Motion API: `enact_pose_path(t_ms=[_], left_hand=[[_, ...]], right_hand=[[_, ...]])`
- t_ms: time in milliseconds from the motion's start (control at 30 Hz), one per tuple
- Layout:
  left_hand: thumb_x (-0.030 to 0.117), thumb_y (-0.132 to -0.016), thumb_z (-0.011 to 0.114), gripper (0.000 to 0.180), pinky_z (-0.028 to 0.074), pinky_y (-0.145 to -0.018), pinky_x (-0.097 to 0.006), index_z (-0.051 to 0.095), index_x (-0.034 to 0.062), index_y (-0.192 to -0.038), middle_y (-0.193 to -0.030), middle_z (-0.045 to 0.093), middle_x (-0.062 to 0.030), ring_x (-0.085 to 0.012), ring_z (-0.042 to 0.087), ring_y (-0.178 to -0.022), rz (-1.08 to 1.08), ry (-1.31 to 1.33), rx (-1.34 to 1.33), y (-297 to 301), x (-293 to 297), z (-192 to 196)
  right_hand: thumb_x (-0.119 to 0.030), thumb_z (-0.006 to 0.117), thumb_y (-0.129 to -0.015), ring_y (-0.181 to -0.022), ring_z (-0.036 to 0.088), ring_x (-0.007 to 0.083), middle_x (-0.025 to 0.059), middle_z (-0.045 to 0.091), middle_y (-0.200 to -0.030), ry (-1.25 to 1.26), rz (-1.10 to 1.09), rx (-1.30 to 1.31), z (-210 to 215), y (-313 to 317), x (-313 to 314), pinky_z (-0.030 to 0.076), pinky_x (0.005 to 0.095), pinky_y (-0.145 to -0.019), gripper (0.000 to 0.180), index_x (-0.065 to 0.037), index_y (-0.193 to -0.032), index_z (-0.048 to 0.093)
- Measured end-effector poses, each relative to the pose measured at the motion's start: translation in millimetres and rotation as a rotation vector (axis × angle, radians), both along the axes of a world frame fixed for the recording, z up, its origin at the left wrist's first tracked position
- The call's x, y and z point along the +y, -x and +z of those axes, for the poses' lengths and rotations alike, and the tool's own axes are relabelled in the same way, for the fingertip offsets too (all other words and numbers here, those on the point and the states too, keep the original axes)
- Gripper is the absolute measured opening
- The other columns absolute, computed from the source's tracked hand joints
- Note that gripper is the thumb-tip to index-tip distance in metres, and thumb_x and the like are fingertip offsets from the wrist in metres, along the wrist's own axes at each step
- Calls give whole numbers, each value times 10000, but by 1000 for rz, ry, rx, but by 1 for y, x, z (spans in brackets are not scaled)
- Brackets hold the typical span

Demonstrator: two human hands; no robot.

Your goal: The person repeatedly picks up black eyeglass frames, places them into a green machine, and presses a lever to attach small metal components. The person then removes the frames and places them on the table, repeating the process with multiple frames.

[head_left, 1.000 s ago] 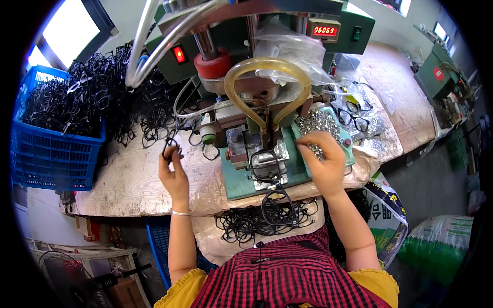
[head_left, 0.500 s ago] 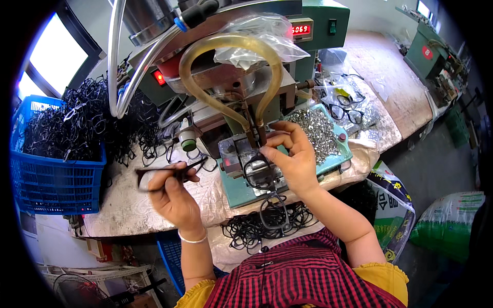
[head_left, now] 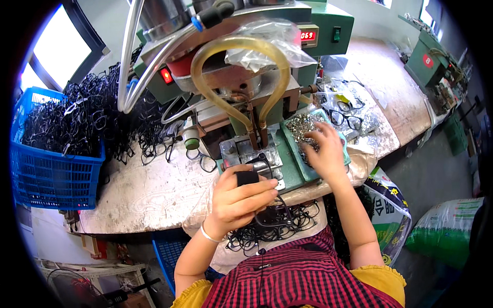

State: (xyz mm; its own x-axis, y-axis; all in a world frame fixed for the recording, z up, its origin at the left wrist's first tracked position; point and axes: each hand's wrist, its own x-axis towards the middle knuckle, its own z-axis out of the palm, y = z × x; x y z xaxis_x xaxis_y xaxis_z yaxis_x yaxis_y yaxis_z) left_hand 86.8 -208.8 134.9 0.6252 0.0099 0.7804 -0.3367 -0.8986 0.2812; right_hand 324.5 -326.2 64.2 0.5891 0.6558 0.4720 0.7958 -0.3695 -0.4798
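Observation:
My left hand [head_left: 239, 199], with a black band round one finger, is closed on a black eyeglass frame [head_left: 280, 222] in front of the green bench machine [head_left: 230, 119]. One rim of the frame reaches up to the metal fixture under the machine's two prongs [head_left: 258, 139]; my fingers hide part of it. Over at the right, my right hand [head_left: 330, 154] is over a pale green tray [head_left: 345, 146] of small shiny metal parts [head_left: 300, 124]. Its fingers are apart and curved, the tips over the parts; I see nothing between them.
Tangled black frames fill a blue basket [head_left: 56, 182] at left and spill beside it. More frames [head_left: 246, 236] lie on the cloth before me. A clear hose [head_left: 200, 64] loops above the fixture. Glasses [head_left: 353, 122] lie beyond the tray; sacks [head_left: 444, 226] stand at right.
My left hand has come from the left to the frame at the machine; the frame it held out there no longer shows. My right hand has left the machine for the tray.

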Motion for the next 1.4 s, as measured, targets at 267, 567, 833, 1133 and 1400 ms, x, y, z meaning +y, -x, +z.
enact_pose_path(t_ms=[267,567,833,1133,1400], left_hand=[[114,-772,784,200,514,-833,-457,743,109,-968,-1026,749,-47,-234,671,-831,-31,-45,28,-1,5,-7],[100,-818,770,429,445,-1051,-516,625,98,-1221,-1250,674,-144,-348,642,-1164,230,88,24,35,-35,-43],[7,-935,602,304,424,-1038,-381,595,-10,-1238,-1200,648,-141,-264,579,-1181,878,491,-178,86,55,-46],[-25,-754,589,339,477,-932,-426,694,71,-1061,-1348,593,-145,-361,578,-1026,896,-90,551,70,186,-163],[181,-809,651,161,492,-839,-442,680,31,-856,-1056,702,-134,-364,629,-962,1193,-53,209,145,257,-158]], right_hand=[[-151,769,-765,-1258,539,324,107,649,-1253,-148,22,-59,-26,-13,-3,460,436,-1009,104,-97,-841,724],[-103,683,-872,-800,642,326,129,664,-825,-320,57,-147,-20,-32,11,500,416,-711,59,-47,-880,666],[-57,684,-839,-749,645,299,120,669,-794,-189,-2,57,-22,-41,-5,508,389,-713,56,-30,-888,680],[-26,708,-800,-874,664,304,113,705,-893,-316,87,159,-10,-15,15,507,379,-806,101,-52,-895,731],[-9,714,-821,-903,685,222,105,731,-936,-337,-8,337,-18,-11,-50,486,350,-975,125,-10,-942,746]])
